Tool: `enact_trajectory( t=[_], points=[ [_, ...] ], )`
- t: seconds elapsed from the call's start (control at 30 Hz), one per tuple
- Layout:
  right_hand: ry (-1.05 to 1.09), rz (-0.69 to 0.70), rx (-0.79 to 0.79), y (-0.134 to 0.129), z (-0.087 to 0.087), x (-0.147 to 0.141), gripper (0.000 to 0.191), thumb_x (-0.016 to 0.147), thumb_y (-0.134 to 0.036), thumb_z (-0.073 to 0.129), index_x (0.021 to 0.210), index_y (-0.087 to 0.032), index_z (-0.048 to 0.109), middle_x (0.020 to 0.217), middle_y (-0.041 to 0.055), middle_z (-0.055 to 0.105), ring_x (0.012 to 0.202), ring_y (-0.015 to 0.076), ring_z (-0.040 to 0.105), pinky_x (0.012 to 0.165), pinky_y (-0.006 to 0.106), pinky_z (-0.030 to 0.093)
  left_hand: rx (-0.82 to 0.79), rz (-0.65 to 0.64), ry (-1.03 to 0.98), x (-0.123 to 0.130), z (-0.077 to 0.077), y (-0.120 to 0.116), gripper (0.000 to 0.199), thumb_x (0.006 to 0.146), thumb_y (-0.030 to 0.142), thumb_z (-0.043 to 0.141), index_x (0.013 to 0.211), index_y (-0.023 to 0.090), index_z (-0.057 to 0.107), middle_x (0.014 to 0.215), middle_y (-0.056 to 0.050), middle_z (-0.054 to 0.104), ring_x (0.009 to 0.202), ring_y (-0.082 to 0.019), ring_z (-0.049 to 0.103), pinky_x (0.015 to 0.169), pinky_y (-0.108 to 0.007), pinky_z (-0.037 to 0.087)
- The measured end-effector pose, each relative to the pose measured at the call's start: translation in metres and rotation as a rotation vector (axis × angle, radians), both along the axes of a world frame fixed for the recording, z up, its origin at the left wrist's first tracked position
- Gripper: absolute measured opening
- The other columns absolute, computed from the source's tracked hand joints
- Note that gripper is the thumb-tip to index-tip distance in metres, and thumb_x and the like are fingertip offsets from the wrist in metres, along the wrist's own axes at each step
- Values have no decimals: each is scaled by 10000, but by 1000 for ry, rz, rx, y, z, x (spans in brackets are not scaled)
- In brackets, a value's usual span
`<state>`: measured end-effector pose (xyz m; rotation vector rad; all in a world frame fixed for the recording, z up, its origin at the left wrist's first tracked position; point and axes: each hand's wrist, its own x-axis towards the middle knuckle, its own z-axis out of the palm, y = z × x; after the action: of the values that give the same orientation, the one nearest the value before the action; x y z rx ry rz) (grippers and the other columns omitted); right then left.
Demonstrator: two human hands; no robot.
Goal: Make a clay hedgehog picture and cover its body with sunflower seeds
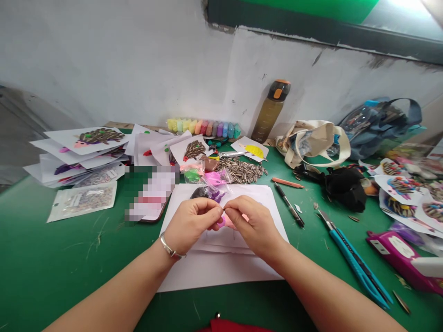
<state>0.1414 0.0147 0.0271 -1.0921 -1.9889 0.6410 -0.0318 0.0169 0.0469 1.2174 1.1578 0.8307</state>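
Note:
My left hand (195,217), with a silver band on its wrist, is closed in a pinch above the paper. Thumb and forefinger of my right hand (255,226) are pressed together too, and the fingertips of both hands meet. A tiny dark bit shows between them, too small to name. Just beneath the fingertips is a pink piece (229,221) that looks like modelling clay, partly hidden by the hands. Below lies a stack of white paper (221,269) with faint pencil lines. Bags of black and purple clay (209,192) rest at its far edge.
Sunflower seeds (242,169) are heaped behind the paper. A phone (155,193) and seed-hedgehog cards (97,138) lie left. To the right are a pen (289,205), a blue utility knife (360,267) and a magenta device (401,258). A bottle (270,113) stands by the wall.

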Motion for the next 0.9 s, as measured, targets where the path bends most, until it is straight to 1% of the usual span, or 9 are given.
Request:
enact_trajectory(
  t=[0.13,0.33,0.5,0.6,0.67,0.8,0.9],
  points=[
    [-5,-3,3,1,0,1,159,920,-186,504,814,-216,618,758,6,603,741,139,560,670,252,434,-6,-6,-15,-1,-1,1,227,769,364,672,714,144,675,632,-14,648,584,-120,575,589,-229,482],
    [-29,34,67,-1,1,1,174,928,-168,483,896,-206,650,835,40,632,796,152,592,728,273,466,-15,-7,-31,-1,-3,2,220,773,354,684,728,140,701,623,-15,655,579,-113,574,583,-220,480],
    [-18,41,97,-2,1,0,178,933,-172,474,917,-213,647,848,40,640,799,155,599,727,283,479,-54,-24,-90,-2,-5,2,224,772,357,697,736,137,707,656,-25,670,582,-109,574,579,-216,474],
    [-12,36,92,-3,1,1,170,930,-169,482,905,-218,643,845,36,634,802,152,596,725,281,478,-123,-44,-143,-3,-7,2,230,762,367,713,753,137,713,696,-36,685,589,-107,585,585,-216,471],
    [-12,32,94,-2,3,1,159,927,-174,492,887,-216,640,830,34,629,789,151,590,714,278,475,-203,-47,-204,-4,-7,2,229,743,367,736,756,140,711,710,-36,687,581,-98,585,575,-207,459],
    [-5,41,115,-2,5,1,145,925,-187,507,869,-205,640,812,35,625,777,150,583,701,276,473,-362,-53,-344,-4,-6,2,236,694,347,783,713,134,683,657,-13,655,522,-65,547,523,-177,408],
    [14,61,137,-3,6,1,148,929,-198,503,891,-204,646,819,41,635,778,153,588,707,282,483,-393,-55,-369,-4,-5,2,244,681,333,791,682,128,658,617,-2,632,497,-56,526,504,-172,380]
  ],
)
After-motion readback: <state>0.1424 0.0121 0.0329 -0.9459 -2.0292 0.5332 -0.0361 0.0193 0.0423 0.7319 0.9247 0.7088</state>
